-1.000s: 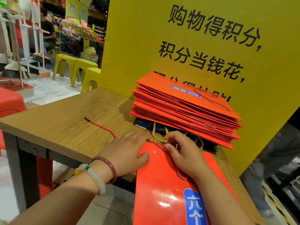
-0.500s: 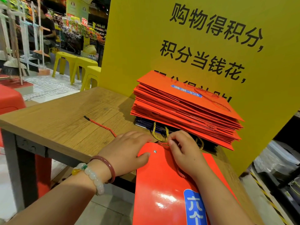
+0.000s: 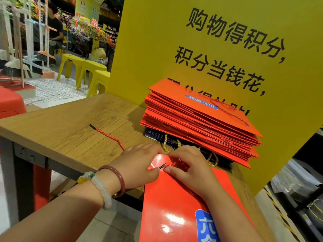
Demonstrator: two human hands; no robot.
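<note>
In the lower middle of the frame a flat, glossy red paper bag with a blue label (image 3: 174, 206) lies on the brown wooden table (image 3: 70, 130), its lower part hanging over the near edge. The left hand (image 3: 139, 163) presses flat on the bag's upper left corner with straight fingers. Just right of it, the right hand (image 3: 192, 168) pinches a red twisted cord with a black tip (image 3: 170, 164) between thumb and fingertips above the bag's top edge. A second length of red cord (image 3: 108, 136) runs from centre-left under the left hand; whether the two are joined is hidden. Right behind the hands gold twisted cords (image 3: 165, 144) stick out from under a tall stack of flat red paper bags (image 3: 201, 123), close against the fingers. A yellow signboard with black characters (image 3: 227, 49) fills the upper right, and yellow plastic stools (image 3: 83, 67) stand upper left.
</note>
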